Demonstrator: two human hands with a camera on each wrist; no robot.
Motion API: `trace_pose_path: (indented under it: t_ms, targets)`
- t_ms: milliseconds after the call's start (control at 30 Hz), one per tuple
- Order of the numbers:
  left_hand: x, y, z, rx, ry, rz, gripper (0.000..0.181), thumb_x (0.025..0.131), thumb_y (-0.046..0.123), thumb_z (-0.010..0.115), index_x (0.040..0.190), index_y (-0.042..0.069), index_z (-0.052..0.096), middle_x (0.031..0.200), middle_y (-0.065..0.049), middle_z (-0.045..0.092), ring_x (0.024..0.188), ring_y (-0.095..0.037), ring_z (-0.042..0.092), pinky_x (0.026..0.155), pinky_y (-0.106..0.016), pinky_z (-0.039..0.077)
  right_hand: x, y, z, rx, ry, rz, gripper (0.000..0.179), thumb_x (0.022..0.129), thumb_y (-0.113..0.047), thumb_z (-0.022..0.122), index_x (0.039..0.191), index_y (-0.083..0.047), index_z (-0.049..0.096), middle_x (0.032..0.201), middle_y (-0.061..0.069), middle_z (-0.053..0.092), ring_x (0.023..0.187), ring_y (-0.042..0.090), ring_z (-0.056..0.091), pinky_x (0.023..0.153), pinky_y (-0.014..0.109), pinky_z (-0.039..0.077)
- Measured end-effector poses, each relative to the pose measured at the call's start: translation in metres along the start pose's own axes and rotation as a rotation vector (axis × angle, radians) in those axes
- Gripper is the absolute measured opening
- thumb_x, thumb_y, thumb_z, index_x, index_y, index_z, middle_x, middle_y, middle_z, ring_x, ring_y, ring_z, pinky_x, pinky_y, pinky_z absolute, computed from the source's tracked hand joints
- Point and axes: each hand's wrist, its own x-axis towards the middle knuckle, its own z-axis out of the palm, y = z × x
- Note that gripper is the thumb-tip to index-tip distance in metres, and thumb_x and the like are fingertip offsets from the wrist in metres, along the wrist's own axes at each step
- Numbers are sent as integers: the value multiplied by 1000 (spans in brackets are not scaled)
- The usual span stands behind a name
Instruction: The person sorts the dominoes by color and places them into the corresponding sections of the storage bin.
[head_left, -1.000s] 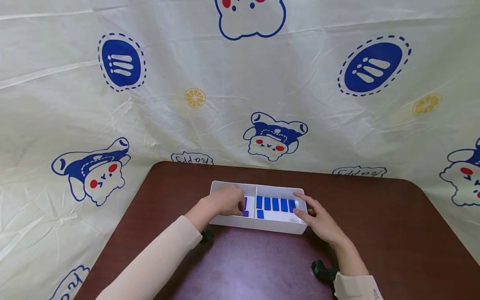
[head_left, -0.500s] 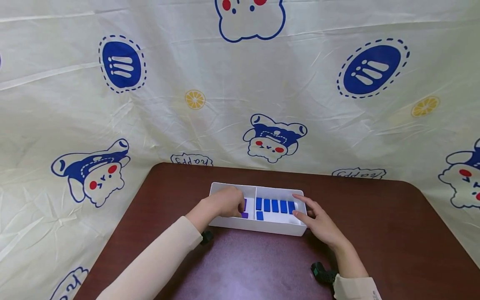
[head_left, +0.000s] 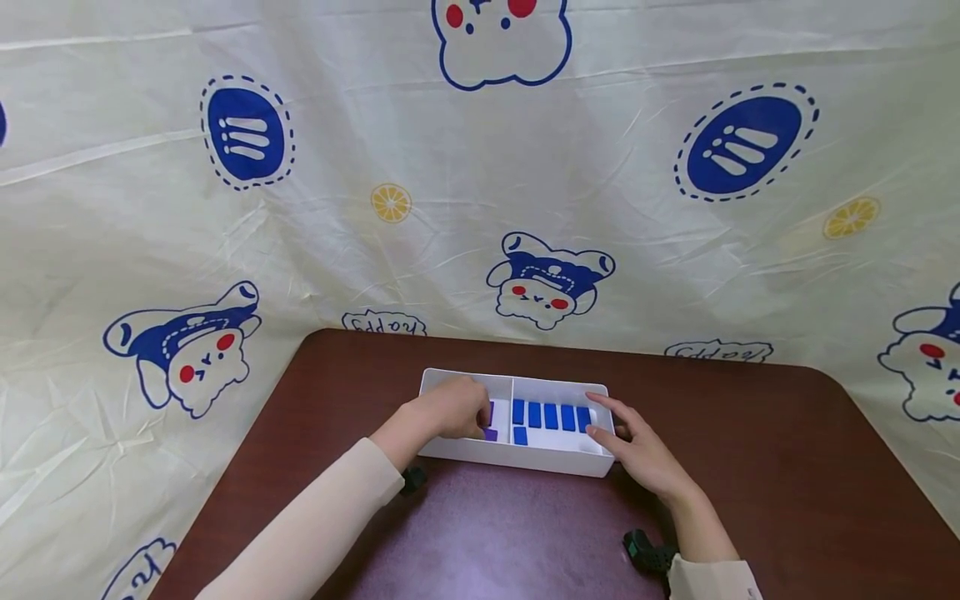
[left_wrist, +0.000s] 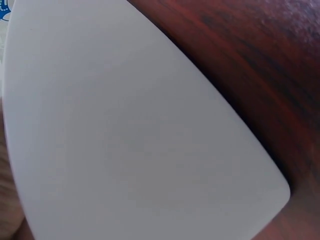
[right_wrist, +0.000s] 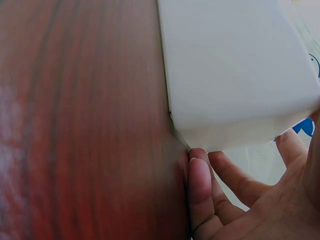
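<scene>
A white two-compartment box (head_left: 517,457) stands on the table. My left hand (head_left: 453,407) reaches down into its left compartment with bent fingers, beside a small purple block (head_left: 490,434) and partly covering another purple piece. Its fingertips are hidden, so whether they pinch a block cannot be told. Several blue blocks (head_left: 551,416) form a row in the right compartment, with one more blue block (head_left: 521,436) below. My right hand (head_left: 645,450) holds the box's right end, thumb and index finger over the rim. In the right wrist view, other fingers (right_wrist: 200,180) lie outside against the end wall.
The dark brown wooden table (head_left: 750,442) surrounds the box. Behind it hangs a pale printed curtain (head_left: 450,133). A dark green-black wrist device (head_left: 648,552) sits below my right wrist. The box's outer wall (left_wrist: 140,125) fills most of the left wrist view.
Both hands keep nearly the same place on the box. The whole head view has shifted slightly downward. The blocks show no clear movement.
</scene>
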Motion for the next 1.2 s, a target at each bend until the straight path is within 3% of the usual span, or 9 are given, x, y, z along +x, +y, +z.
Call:
trace_pose_path:
  t_ms: [367, 533, 733, 933, 1133, 1200]
  targets:
    - [5, 1, 1, -15, 24, 23, 15, 89, 29, 82, 92, 15, 83, 84, 5, 74, 73, -8, 56, 69, -22, 50, -6, 3, -2, 6, 27, 4, 64, 101, -48, 63, 159, -39, 37, 170, 18, 19, 132, 41, 44, 95, 50, 52]
    - [6, 1, 1, -47, 43, 40, 15, 92, 29, 79, 94, 15, 83, 85, 5, 72, 73, -9, 57, 69, -22, 49, -9, 5, -2, 3, 42, 10, 64, 101, -48, 63, 159, -40, 37, 169, 17, 20, 130, 39, 45, 92, 44, 51]
    - [4, -4, 1, -80, 95, 29, 21, 97, 32, 74, 107, 15, 82, 101, 1, 73, 84, -12, 60, 78, -26, 53, -7, 7, -3, 1, 77, 8, 65, 99, -49, 65, 158, -41, 38, 168, 15, 27, 127, 40, 50, 86, 38, 51]
    - [-11, -20, -5, -127, 216, -20, 30, 98, 36, 71, 121, 17, 78, 122, 0, 72, 114, -18, 66, 104, -38, 55, 5, 3, 0, 1, 92, -18, 68, 98, -50, 67, 158, -38, 39, 166, 17, 33, 130, 44, 51, 90, 46, 56]
    - [-29, -43, -2, -163, 374, -66, 38, 102, 39, 66, 132, 17, 71, 133, -2, 66, 129, -24, 59, 111, -45, 50, 15, -4, -6, 55, 73, -98, 67, 102, -43, 64, 161, -28, 35, 159, 25, 41, 128, 44, 55, 88, 44, 60]
    - [-35, -51, 0, -183, 404, -72, 43, 104, 40, 62, 138, 15, 66, 140, -5, 62, 135, -27, 54, 115, -48, 46, 17, -6, -10, 55, 77, -118, 67, 104, -42, 62, 162, -25, 34, 159, 24, 40, 132, 46, 53, 94, 50, 58]
